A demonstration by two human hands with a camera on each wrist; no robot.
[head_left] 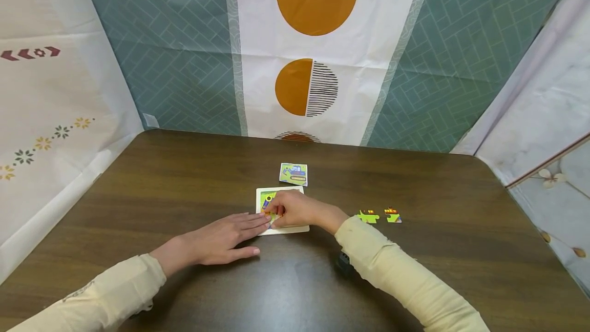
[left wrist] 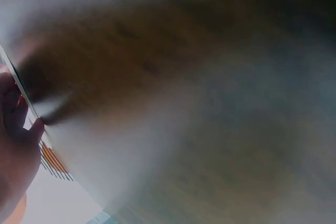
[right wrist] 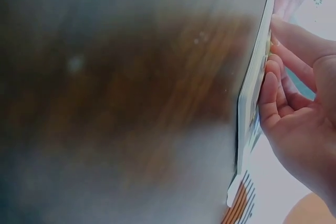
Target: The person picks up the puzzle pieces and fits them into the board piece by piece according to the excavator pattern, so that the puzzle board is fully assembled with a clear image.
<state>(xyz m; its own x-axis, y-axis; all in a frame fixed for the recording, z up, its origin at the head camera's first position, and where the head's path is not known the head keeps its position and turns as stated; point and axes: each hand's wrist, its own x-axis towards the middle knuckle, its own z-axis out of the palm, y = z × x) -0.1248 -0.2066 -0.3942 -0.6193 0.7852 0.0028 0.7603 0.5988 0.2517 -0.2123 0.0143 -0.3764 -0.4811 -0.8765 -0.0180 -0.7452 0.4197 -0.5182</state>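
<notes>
A puzzle board [head_left: 295, 230] with a white rim and a green, brightly coloured picture lies flat at the middle of the table. My left hand [head_left: 228, 239] rests with straight fingers, its fingertips on the board's left part and its thumb on the table. Over the picture, my right hand [head_left: 295, 206] has curled fingers, and its thumb and index finger pinch a puzzle piece [right wrist: 272, 46] low against the board. That piece is mostly hidden by the fingers. In the right wrist view the board [right wrist: 244, 111] is seen edge-on.
Just behind the board lies a small picture card [head_left: 294, 174] showing a blue excavator. Two loose puzzle pieces, one green [head_left: 369, 218] and one green with red and yellow [head_left: 393, 215], lie to the right. A dark object [head_left: 343, 264] shows beside the right sleeve. Patterned cloth hangs behind the table.
</notes>
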